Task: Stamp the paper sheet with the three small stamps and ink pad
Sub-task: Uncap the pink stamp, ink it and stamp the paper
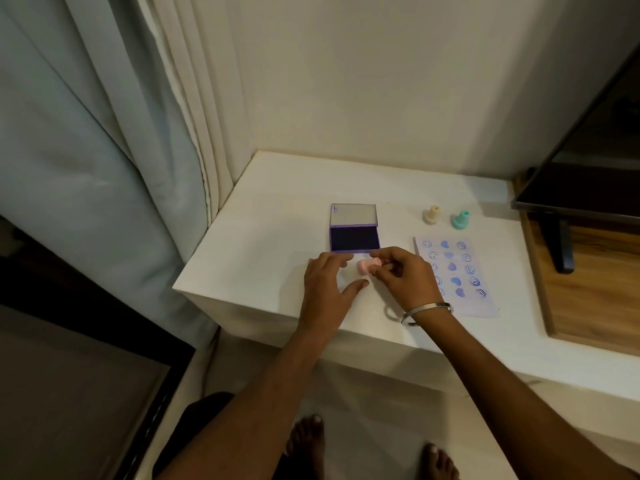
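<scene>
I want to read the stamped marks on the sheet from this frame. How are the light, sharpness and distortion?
Head view: dim, warm indoor light; soft throughout, so the marks on the paper sheet show only as blue blobs and rings; both hands slightly motion-blurred around the pink stamp; wide-angle bending at the edges.

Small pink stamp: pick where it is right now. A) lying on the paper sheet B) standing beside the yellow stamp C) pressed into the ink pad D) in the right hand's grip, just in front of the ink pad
D: the right hand pinches the small pink stamp just in front of the open purple ink pad, off the stamped paper sheet.
</scene>
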